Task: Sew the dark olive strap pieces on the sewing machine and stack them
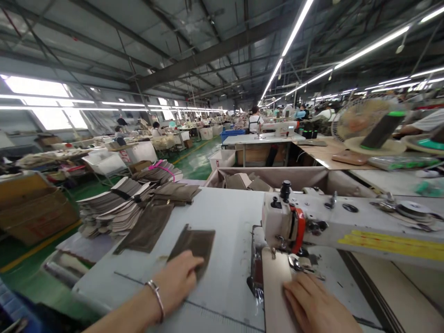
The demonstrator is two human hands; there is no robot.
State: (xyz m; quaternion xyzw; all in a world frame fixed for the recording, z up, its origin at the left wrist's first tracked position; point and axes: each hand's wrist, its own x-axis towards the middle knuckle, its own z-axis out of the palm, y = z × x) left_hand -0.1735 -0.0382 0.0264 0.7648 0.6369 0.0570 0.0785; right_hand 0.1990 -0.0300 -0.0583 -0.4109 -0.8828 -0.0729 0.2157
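My left hand (pixel 178 280), with a silver bracelet at the wrist, is closed at the near edge of a dark brown fabric piece (pixel 199 243) on the white sewing table (pixel 229 277). Its fingertips are partly hidden. Beneath the sewing machine (pixel 282 222) lies a long beige panel (pixel 274 286), which reaches toward me from the presser foot area. My right hand (pixel 314 303) grips this panel by its right side, fingers bent and close together, just in front of the machine head. Another brown piece (pixel 147 231) rests flat farther left.
Stacked fabric pieces (pixel 120 206) stand at the table's left, some tied with a pink strip (pixel 163 169). Behind the machine is a fabric-lined bin (pixel 294 175) with more pieces. A fan (pixel 360 118) and a thread cone (pixel 383 132) stand at right. Co-workers sit farther back.
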